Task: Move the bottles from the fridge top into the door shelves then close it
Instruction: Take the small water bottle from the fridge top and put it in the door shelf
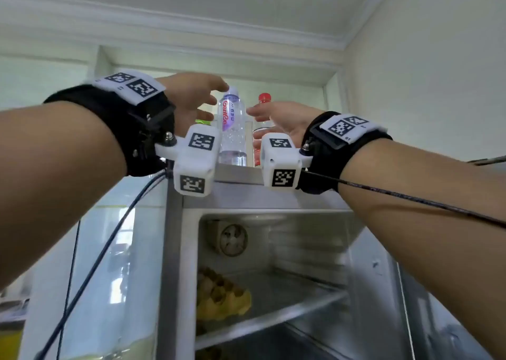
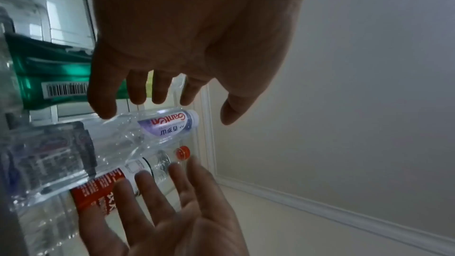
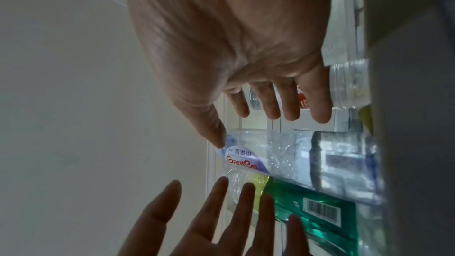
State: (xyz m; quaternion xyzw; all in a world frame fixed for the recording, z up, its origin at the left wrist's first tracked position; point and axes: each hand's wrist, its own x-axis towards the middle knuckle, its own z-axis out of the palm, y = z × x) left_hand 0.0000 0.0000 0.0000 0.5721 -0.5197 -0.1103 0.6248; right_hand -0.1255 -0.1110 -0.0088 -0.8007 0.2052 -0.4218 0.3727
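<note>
Fridge (image 1: 273, 195): silver cabinet, seen from below, its compartment open to view; a wire shelf inside carries a yellow item (image 1: 223, 296), too blurred to identify, and a round fan grille (image 1: 232, 240) sits on the back wall. Fridge door (image 1: 109, 264): swung open on the left side of the cabinet, its shelves not legible from these views. Fridge top (image 1: 238, 172): bears three upright bottles standing close together near the front edge. Clear water bottle (image 1: 232, 127): middle of the group, white cap, purple-and-white label with red lettering, standing between the two hands. Red-capped bottle (image 1: 264, 105): clear body with a red label, just to the right of the water bottle and partly hidden behind the right hand. Green-labelled bottle (image 2: 56, 77): on the left of the group, barcode showing, mostly hidden behind the left hand in the head view. Left hand (image 1: 191, 102): raised beside the water bottle, fingers spread and straight, grasping nothing. Right hand (image 1: 279, 118): raised opposite, palm toward the bottles, fingers extended and relaxed, grasping nothing; whether its thumb touches the water bottle cannot be told.
</note>
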